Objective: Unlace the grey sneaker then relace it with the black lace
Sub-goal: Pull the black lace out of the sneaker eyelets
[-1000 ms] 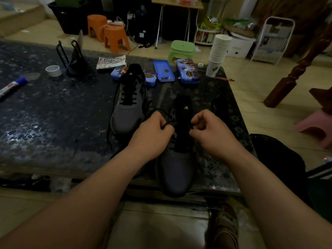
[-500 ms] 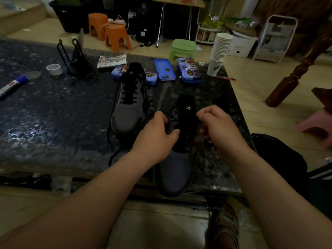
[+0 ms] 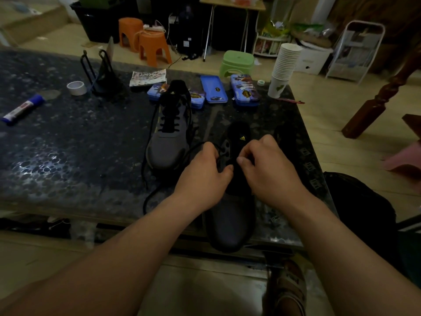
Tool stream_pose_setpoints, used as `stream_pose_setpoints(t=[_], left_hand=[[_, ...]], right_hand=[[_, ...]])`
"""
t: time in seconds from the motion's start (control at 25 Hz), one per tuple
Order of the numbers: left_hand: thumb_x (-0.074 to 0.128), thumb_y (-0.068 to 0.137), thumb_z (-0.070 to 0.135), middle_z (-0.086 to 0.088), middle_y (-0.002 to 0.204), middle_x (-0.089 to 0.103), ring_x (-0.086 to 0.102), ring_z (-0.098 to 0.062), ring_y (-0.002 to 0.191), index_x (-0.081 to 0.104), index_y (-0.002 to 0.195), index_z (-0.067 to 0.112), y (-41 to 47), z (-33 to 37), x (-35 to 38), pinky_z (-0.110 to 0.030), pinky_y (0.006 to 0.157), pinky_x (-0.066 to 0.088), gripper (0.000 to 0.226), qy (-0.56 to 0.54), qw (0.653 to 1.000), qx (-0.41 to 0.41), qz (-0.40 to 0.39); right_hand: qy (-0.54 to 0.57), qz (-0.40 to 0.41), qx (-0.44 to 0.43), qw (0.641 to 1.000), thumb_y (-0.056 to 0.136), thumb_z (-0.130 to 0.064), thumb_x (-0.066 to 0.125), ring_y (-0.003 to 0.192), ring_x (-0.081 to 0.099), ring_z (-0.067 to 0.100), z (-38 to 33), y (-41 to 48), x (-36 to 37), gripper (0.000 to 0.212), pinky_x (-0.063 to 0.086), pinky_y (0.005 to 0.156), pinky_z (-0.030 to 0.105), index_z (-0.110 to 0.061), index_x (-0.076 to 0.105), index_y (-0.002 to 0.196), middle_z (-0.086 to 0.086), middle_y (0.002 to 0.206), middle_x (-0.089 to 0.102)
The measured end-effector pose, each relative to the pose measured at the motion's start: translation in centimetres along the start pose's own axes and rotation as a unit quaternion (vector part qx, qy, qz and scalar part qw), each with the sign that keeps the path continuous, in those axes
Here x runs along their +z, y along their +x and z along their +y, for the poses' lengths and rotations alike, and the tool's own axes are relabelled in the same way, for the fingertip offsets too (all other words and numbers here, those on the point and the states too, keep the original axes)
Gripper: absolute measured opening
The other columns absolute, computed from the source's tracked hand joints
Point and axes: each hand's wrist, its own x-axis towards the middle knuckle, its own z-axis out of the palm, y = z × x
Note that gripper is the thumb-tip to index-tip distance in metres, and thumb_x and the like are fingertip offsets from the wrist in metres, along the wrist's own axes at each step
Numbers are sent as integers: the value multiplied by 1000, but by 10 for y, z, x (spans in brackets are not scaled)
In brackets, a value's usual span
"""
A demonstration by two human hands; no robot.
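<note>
A grey sneaker (image 3: 231, 224) lies at the table's near edge, toe towards me, its black tongue with a yellow logo pointing away. My left hand (image 3: 202, 176) pinches the black lace (image 3: 148, 197) at the sneaker's left eyelets. That lace loops off leftward over the tabletop. My right hand (image 3: 266, 167) has its fingers curled over the tongue, thumb and fingertips pinched close to my left hand; what it pinches is hidden. A second grey sneaker (image 3: 168, 135), laced in black, stands to the left and further back.
The dark speckled table (image 3: 68, 144) carries blue tins (image 3: 214, 92), a stack of paper cups (image 3: 284, 67), a tape roll (image 3: 76, 87), a black wire stand (image 3: 100, 74) and a marker (image 3: 21, 110). Orange stools (image 3: 150, 44) and a green stool (image 3: 237, 62) stand beyond. A sandalled foot (image 3: 287, 290) rests below.
My right hand has moved left and down over the tongue towards my left hand. My left hand has kept its grip at the left eyelets.
</note>
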Motion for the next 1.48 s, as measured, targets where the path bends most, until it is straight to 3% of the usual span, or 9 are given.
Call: stream_pose_setpoints(t=[0.28,0.4,0.52,0.72,0.8,0.96,1.12,1.28,1.48], left_hand=[[66,94,45,5,94,59,59,-15,80,43,101,25,0,1,-1,-36,64,43,31,6,1000,-6,-6],[65,94,43,4,94,60,60,-17,81,42,100,25,2,-1,-1,-38,67,47,30,-6,1000,-5,-2],[64,96,42,4,94,59,60,-18,81,42,101,23,3,-2,-2,-39,67,49,30,-10,1000,-10,-6],[63,94,49,5,98,59,60,-19,81,40,102,28,2,0,2,-38,65,46,32,23,1000,1,-3],[63,94,49,4,97,59,60,-19,80,40,100,28,2,-1,3,-38,64,47,32,18,1000,-4,0],[64,95,46,0,98,59,60,-23,83,40,99,24,1,-1,4,-40,67,48,32,-5,1000,-16,6],[65,95,46,-3,102,59,60,-26,87,41,101,22,2,1,5,-41,72,48,34,8,1000,-20,3],[66,94,45,-2,104,60,61,-26,89,41,101,24,-2,0,5,-42,76,52,33,1,1000,-2,4],[65,94,46,0,102,60,61,-24,88,43,102,23,0,1,6,-44,76,52,33,5,1000,-3,9]], right_hand=[[-75,-5,-31,997,98,-32,63,92,53,15,-1,3,-3,10,47,75,32,-22,65,99,-3,103,45],[134,-58,50,988,101,-27,62,76,59,1,1,0,-15,11,44,66,14,-21,67,93,-5,96,59],[361,-106,130,917,101,-18,56,75,66,0,-1,-9,-39,18,47,71,18,-15,66,87,0,86,75],[-15,-81,56,995,95,-57,61,75,63,12,2,-8,-23,29,50,70,37,-29,61,88,-8,75,64],[-49,-54,15,997,96,-54,61,82,63,19,-2,-5,-15,26,51,80,44,-29,60,87,-10,75,61],[138,-26,-13,990,95,-30,67,95,58,17,0,-16,-27,22,45,82,35,-24,62,74,-5,89,61],[444,-21,44,895,87,-11,59,90,73,23,2,-29,-38,18,57,78,34,-6,62,70,13,86,71],[237,-33,129,962,97,-37,67,60,71,17,3,-18,-22,26,53,58,32,-14,56,100,10,77,67],[-48,3,-8,999,91,-46,65,82,58,10,-2,-9,-3,27,52,74,36,-35,60,115,-13,95,51]])
